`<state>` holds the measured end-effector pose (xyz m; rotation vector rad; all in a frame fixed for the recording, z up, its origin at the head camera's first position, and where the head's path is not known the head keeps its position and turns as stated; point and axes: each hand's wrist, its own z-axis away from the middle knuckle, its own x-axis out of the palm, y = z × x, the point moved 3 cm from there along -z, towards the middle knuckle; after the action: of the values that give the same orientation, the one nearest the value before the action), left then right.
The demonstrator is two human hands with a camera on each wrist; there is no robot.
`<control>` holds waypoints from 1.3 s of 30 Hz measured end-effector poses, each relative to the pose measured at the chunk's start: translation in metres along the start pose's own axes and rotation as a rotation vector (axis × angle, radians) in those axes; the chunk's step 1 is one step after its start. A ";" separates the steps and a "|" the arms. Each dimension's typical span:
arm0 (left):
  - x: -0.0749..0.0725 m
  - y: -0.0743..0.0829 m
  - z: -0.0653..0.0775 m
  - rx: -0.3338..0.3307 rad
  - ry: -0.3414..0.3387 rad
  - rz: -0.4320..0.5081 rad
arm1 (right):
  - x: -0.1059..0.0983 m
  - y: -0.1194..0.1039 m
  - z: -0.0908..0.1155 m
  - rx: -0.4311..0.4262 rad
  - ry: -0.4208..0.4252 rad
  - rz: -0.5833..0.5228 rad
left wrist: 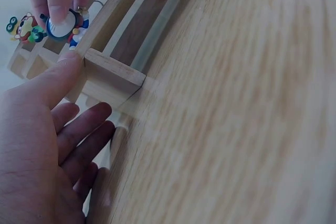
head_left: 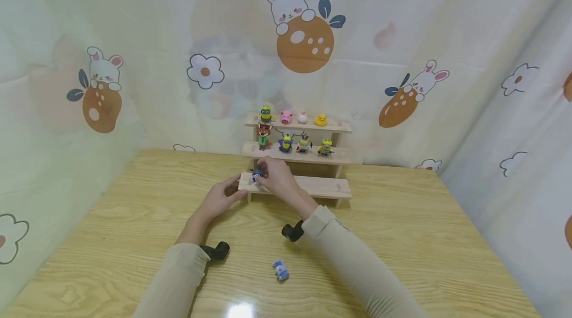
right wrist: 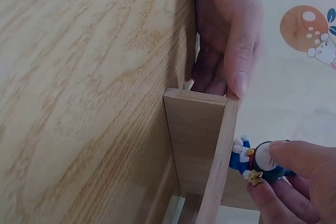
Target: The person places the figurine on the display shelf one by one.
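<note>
A small blue-and-white cat figurine (head_left: 256, 176) with a red collar and a gold star stands upright at the left end of the lowest step of a wooden display shelf (head_left: 319, 187). My right hand (head_left: 280, 180) pinches its head between thumb and fingers; its feet (right wrist: 237, 157) are at the board. At the shelf's left end is my left hand (head_left: 220, 201), its thumb (left wrist: 58, 77) touching the lowest step's edge. The other left fingers (left wrist: 84, 140) hang loosely bent below the board, beside the end support (left wrist: 113, 72).
A blue-and-white figurine (head_left: 281, 270) lies on the wooden table (head_left: 380, 238) in front of the shelf. On the middle step stand a fox figure (head_left: 264, 137) and several yellow figures (head_left: 304, 144). A pink pig (head_left: 286, 117) and a yellow duck (head_left: 320, 119) share the top step with others.
</note>
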<state>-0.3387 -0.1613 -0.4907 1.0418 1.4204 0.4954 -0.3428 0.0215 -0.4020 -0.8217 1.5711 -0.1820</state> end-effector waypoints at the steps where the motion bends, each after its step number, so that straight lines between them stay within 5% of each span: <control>1: 0.000 0.000 0.000 0.000 -0.002 0.003 | 0.000 0.000 0.000 0.003 -0.001 -0.001; 20: 0.000 0.000 0.000 -0.014 0.004 -0.015 | -0.006 -0.001 0.000 -0.011 -0.021 0.026; 27: 0.002 0.000 0.001 -0.027 0.002 -0.018 | -0.021 -0.007 0.026 -0.039 -0.021 0.051; 30: 0.002 0.000 0.001 -0.027 0.010 -0.019 | -0.023 -0.013 0.046 -0.103 -0.118 0.118; 39: 0.000 0.000 0.001 -0.035 0.003 -0.031 | -0.016 -0.034 0.123 -0.233 -0.594 0.234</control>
<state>-0.3383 -0.1619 -0.4911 0.9902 1.4233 0.4980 -0.2169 0.0482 -0.3940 -0.7716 1.1174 0.3918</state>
